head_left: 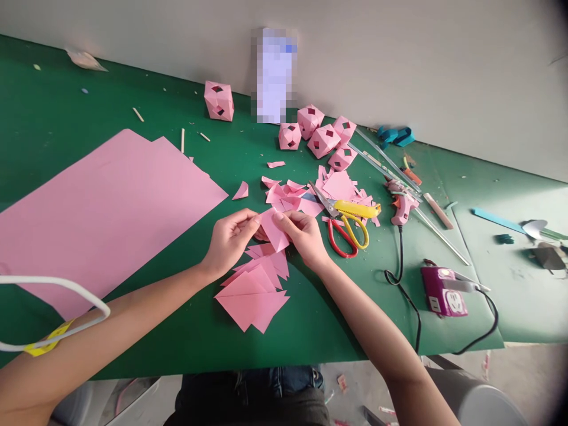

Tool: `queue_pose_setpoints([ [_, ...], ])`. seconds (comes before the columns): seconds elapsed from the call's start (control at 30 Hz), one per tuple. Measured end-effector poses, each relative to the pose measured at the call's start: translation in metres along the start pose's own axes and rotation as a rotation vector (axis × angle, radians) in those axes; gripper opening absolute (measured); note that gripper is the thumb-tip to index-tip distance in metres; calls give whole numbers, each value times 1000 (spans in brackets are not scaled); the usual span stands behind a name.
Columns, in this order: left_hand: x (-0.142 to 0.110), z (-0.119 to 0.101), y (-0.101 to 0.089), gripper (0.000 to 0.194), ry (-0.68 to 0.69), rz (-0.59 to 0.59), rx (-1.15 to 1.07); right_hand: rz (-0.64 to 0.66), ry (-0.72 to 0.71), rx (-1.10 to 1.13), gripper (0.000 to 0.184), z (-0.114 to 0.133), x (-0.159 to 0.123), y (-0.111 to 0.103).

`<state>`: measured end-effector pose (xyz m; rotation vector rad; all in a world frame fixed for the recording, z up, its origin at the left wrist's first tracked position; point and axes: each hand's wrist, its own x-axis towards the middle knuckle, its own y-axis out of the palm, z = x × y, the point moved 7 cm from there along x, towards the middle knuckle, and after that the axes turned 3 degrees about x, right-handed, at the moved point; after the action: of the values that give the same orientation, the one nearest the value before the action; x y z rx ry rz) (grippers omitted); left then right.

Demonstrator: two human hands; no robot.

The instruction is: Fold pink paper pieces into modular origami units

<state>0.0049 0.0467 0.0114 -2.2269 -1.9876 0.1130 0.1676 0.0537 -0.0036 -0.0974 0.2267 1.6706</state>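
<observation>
your left hand (233, 239) and right hand (306, 236) grip one small pink paper piece (274, 229) between them, in front of you above the green table (177, 349). the left thumb and fingers pinch its left edge; the right thumb presses on its upper right part. its long axis runs away from you, leaning slightly left at the far end, and a pointed corner faces back toward you and a little right.

just nearer to you lies a loose stack of pink pieces (248, 296), corners fanned in several directions. beyond your right hand, the scissors (348, 236) point away and left, with a yellow-handled tool (357, 209) across them and paper scraps (339, 184) around the blades.

your curled right fingers are mostly hidden, and the underside of the held piece is out of sight, so you cannot tell how many layers it has. your hands partly cover the stack's far end. the large pink sheets (119, 213) are cut off at the left edge, as is the white loop (66, 283) over your left forearm. the upright panel (274, 77) at the back is pixelated beyond reading.
</observation>
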Motion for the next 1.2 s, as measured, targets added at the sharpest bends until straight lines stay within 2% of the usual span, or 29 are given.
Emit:
queue_pose_setpoints([
  [0.1,1,5,-1,22,-32,-16,-80,9,-19,-64,54,1,0,0],
  [0.27,1,9,3,22,-86,28,-139,8,-85,-140,58,0,1,-2],
  [0.5,3,-3,6,28,-51,42,-31,96,-84,-211,59,2,-1,3],
  [0.63,3,1,5,35,-76,28,-10,163,-65,-212,57,3,-1,9],
  [0.77,4,7,-1,36,-66,-42,-58,224,-67,-197,53,5,-2,10],
  [1.07,2,-1,4,32,-34,8,19,232,-64,-209,55,1,-2,7],
  [1.2,2,1,1,38,-42,-35,4,224,-72,-208,55,3,-2,9],
])
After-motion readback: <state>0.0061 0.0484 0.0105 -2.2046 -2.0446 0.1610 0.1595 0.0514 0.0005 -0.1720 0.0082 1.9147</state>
